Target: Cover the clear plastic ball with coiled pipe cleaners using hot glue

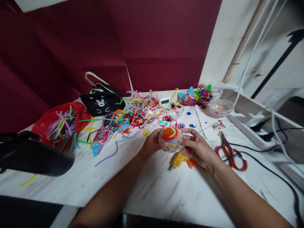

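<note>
A clear plastic ball (174, 146), topped with a coiled orange and pale green pipe-cleaner spiral (170, 133), is held just above the table's near middle. My left hand (153, 141) is closed around its left side. The curled fingers of my right hand (196, 145) grip its right side. Directly below is a yellow glue gun (178, 160), its metal nozzle pointing toward the front left. Part of the gun is hidden behind my right hand, and I cannot tell whether the lower fingers touch it. Red-handled scissors (230, 155) lie to the right.
Loose pipe cleaners (140, 110) are heaped behind my hands. At left are a red bag (82, 109) of pipe cleaners, a black object (35, 155) and a black drawstring bag (102, 101). Decorated balls (204, 95), a clear bowl-like shell (220, 107) and a power strip (251, 131) with cables stand right.
</note>
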`<state>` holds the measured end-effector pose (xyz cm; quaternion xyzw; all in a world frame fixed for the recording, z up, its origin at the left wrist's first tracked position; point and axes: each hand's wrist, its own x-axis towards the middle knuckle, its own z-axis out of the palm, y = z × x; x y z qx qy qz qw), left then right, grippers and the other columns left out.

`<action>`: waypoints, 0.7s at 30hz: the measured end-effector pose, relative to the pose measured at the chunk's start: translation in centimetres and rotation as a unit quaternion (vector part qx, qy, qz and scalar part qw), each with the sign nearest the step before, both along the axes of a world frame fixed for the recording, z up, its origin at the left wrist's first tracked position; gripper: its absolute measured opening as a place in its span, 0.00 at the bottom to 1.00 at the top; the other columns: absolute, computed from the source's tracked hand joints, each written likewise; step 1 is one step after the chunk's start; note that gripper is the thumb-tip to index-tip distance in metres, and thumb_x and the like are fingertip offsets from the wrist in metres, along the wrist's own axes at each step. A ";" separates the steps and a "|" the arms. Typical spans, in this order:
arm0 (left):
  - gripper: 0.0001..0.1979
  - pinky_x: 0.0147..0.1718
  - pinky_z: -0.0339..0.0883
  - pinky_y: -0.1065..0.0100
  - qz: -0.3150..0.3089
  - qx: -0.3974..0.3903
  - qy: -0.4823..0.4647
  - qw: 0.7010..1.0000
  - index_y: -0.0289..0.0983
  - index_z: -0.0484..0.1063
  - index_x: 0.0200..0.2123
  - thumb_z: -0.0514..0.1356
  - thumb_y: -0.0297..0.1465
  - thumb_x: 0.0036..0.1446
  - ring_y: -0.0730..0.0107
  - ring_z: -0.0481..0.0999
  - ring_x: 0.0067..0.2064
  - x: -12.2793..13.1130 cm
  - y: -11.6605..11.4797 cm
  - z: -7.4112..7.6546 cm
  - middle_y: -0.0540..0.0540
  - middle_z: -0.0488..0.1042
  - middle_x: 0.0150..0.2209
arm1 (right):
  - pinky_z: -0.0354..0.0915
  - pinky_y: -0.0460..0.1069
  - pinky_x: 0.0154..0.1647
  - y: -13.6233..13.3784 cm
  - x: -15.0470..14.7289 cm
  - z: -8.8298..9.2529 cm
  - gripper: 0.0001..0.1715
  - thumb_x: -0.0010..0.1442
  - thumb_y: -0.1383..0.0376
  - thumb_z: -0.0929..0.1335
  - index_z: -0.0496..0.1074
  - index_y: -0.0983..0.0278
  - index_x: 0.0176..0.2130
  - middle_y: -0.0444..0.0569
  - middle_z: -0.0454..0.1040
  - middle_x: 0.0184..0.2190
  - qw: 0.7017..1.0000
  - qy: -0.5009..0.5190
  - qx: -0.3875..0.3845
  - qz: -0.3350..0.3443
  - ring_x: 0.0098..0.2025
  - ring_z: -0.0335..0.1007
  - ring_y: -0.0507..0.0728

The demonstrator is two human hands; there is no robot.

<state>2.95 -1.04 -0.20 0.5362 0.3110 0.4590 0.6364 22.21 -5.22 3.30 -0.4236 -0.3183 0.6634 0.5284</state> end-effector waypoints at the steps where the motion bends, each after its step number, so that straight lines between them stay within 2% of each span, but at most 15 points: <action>1: 0.33 0.52 0.66 0.55 0.004 0.000 -0.007 1.000 0.36 0.71 0.50 0.74 0.34 0.39 0.50 0.73 0.54 0.1 0.0 -0.1 0.40 0.76 0.51 | 0.65 0.41 0.18 0.0 0.0 0.0 0.41 0.32 0.66 0.82 0.62 0.59 0.42 0.36 0.75 0.23 1.000 0.000 -0.003 -0.001 0.17 0.69 0.48; 8: 0.32 0.53 0.65 0.56 0.009 0.001 -0.032 0.999 0.36 0.71 0.48 0.75 0.33 0.38 0.52 0.73 0.54 0.2 0.1 -0.7 0.40 0.75 0.52 | 0.68 0.41 0.18 0.1 0.0 -0.2 0.40 0.34 0.65 0.82 0.63 0.59 0.42 0.36 0.75 0.24 1.000 -0.006 -0.019 -0.003 0.18 0.71 0.49; 15: 0.33 0.53 0.66 0.54 0.000 0.002 -0.033 0.999 0.37 0.71 0.50 0.74 0.32 0.38 0.49 0.73 0.54 0.0 0.0 -0.7 0.39 0.75 0.52 | 0.68 0.41 0.17 0.0 0.1 -0.3 0.39 0.37 0.63 0.82 0.64 0.59 0.44 0.42 0.78 0.29 1.000 -0.014 -0.021 -0.002 0.17 0.71 0.48; 21: 0.33 0.53 0.66 0.55 0.005 0.003 -0.035 0.999 0.37 0.71 0.50 0.74 0.32 0.37 0.50 0.73 0.55 0.0 -0.1 -0.5 0.40 0.75 0.52 | 0.66 0.40 0.16 -0.1 -0.1 -0.3 0.41 0.35 0.64 0.83 0.64 0.59 0.44 0.38 0.76 0.26 1.000 -0.016 -0.020 -0.002 0.17 0.71 0.49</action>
